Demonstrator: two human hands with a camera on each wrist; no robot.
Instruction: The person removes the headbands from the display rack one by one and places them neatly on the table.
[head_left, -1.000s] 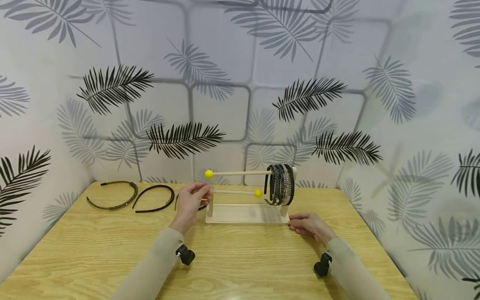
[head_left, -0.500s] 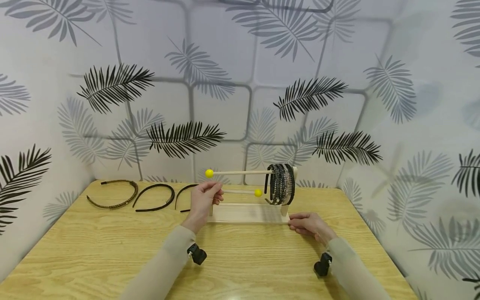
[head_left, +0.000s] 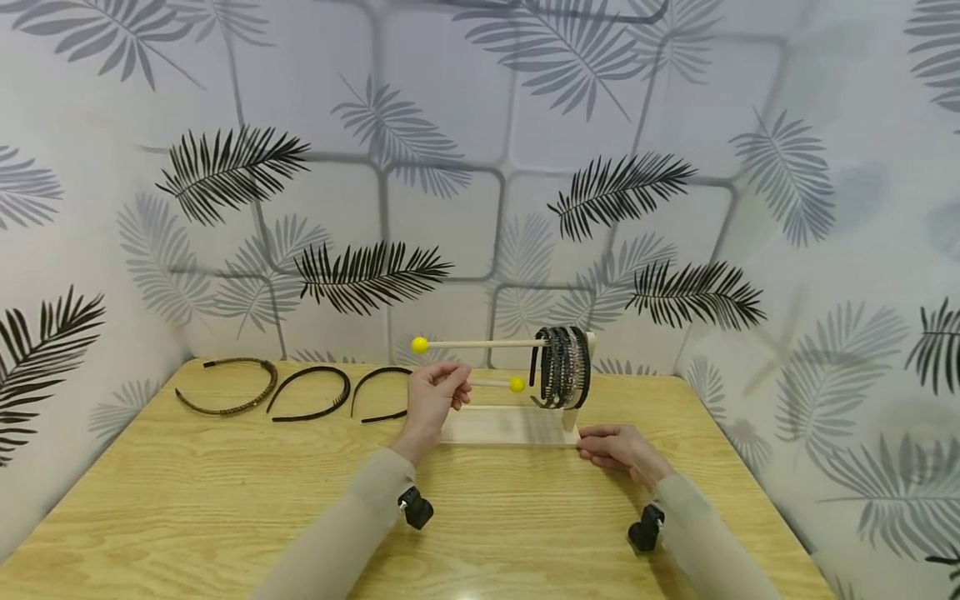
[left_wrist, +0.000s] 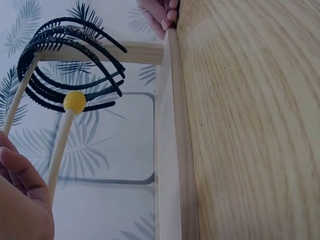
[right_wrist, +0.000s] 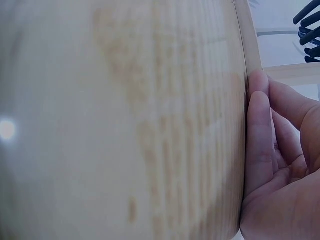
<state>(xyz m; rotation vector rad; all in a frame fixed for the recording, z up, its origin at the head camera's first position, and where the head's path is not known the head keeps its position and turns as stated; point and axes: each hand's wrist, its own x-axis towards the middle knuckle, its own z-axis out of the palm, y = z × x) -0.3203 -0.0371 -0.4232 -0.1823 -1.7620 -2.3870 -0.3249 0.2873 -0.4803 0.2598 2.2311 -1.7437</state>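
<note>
A pale wooden headband stand [head_left: 502, 427] has two rods with yellow balls at their free ends. Several dark, toothed headbands [head_left: 566, 367] hang bunched at the right of its upper rod [head_left: 480, 343]. My left hand [head_left: 433, 404] is in front of the stand's left part, beside the lower rod [left_wrist: 61, 150]. Its fingers are loosely curled, and no held thing shows; the fingertips are partly hidden. At the right end, my right hand [head_left: 618, 450] holds the corner of the stand's base between thumb and fingers [right_wrist: 257, 125].
Three more headbands lie in a row on the wooden table [head_left: 187, 500]: a brownish one [head_left: 232, 410], a black one [head_left: 311, 414] and another black one [head_left: 382, 417] partly behind my left hand. A leaf-patterned wall covering [head_left: 337, 208] rises behind the table.
My left hand has moved right from outside the stand's left post to in front of the lower rod, uncovering more of the third headband. The right hand and the stand stay put.
</note>
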